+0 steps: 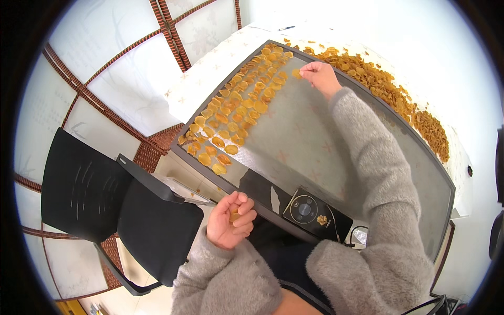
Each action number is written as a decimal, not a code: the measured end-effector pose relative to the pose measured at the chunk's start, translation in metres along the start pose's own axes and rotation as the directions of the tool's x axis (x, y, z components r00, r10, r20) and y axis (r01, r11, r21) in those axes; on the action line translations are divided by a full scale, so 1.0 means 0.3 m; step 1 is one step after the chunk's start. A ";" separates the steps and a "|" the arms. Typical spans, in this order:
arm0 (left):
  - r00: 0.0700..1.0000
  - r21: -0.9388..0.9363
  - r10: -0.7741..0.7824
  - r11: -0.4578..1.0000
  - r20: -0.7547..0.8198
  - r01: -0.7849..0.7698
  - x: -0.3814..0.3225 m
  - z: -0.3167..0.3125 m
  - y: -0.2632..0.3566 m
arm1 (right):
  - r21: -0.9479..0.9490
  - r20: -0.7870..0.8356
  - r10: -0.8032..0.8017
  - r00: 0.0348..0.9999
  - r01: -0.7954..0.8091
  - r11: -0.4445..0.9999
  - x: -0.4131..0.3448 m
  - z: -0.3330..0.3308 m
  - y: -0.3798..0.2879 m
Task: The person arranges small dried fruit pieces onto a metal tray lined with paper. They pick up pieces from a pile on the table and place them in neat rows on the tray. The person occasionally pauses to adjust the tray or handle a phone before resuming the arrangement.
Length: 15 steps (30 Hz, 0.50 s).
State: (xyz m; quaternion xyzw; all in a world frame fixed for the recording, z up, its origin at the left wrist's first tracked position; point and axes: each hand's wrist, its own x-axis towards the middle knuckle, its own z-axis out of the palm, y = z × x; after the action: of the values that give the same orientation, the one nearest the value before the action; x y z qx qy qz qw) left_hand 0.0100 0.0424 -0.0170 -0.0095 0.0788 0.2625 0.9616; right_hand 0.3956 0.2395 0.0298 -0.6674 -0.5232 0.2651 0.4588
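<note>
Between the thumb and fingers of my right hand point(319, 78), a thin amber-coloured dried slice point(297, 73) is pinched over the far part of a dark-framed, see-through panel point(307, 130). Rows of similar amber slices point(236, 106) lie spread along the panel's left side, most of them flat and single. My left hand point(232, 220) is palm up just outside the near edge of the frame. Its fingers curl around at least one yellowish slice point(235, 214); how many it holds is hidden by the fingers.
Past the panel's far edge, a long heap of slices point(370, 75) lies on a patterned white tablecloth point(220, 63), with a pen point(286, 28) beyond. A black smartphone point(315, 214) rests at the panel's near side, by a cable point(356, 227). At left stand a black chair point(157, 220) and a folding screen point(118, 78).
</note>
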 end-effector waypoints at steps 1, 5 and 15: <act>1.000 -0.001 0.007 1.000 -0.001 -0.007 -0.005 -0.004 0.004 | -0.015 -0.020 0.008 1.000 -0.009 1.000 0.034 0.005 0.012; 1.000 -0.011 0.029 1.000 -0.005 -0.029 -0.015 -0.018 0.020 | -0.058 -0.088 -0.035 0.996 0.030 0.998 0.139 0.036 0.070; 0.999 -0.034 0.048 0.998 -0.020 -0.049 -0.020 -0.032 0.024 | -0.210 -0.111 -0.004 0.994 -0.019 0.978 0.205 0.101 0.112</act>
State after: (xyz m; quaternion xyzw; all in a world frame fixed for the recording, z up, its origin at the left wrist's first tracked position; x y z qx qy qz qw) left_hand -0.0002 0.0450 -0.0252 -0.0267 0.0838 0.2869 0.9539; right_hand 0.4048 0.3066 -0.0055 -0.7278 -0.5197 0.1725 0.4129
